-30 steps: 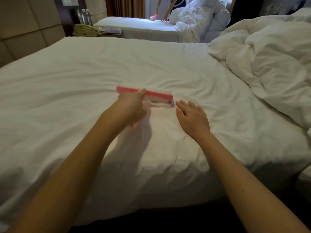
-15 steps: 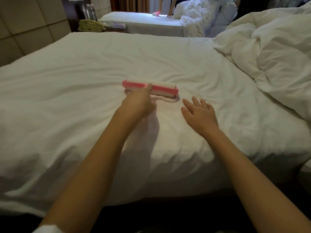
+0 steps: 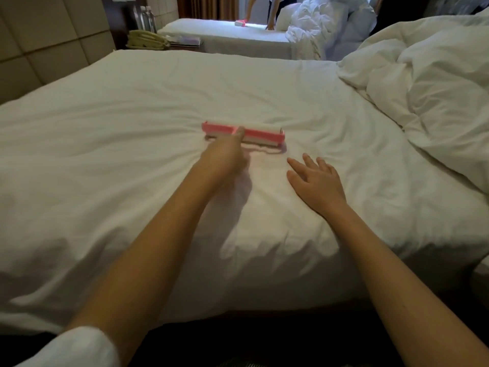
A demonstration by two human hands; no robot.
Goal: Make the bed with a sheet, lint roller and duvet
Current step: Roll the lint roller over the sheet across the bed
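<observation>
Left hand (image 3: 225, 157) curls round the handle of the lint roller (image 3: 254, 133), one fingertip laid forward on its pink frame, and presses the tool onto the sheet (image 3: 119, 160) near the middle of the bed. Right hand (image 3: 317, 181) lies flat and spread on the sheet just beside the roller, palm down and holding nothing; it appears to pin the cloth taut.

The step in hand looks like rolling the sheet for lint, with the duvet not yet spread. The next stroke calls for even downward pressure and a straight run, the flat hand anchoring the fabric so it does not bunch ahead of the drum.

The roller is a wide white cylinder in a rigid pink plastic frame. The sheet is thin white cloth, and fine creases fan out from the roller. The duvet (image 3: 436, 102), thick, puffy and deeply folded, is heaped at the right end of the bed.
</observation>
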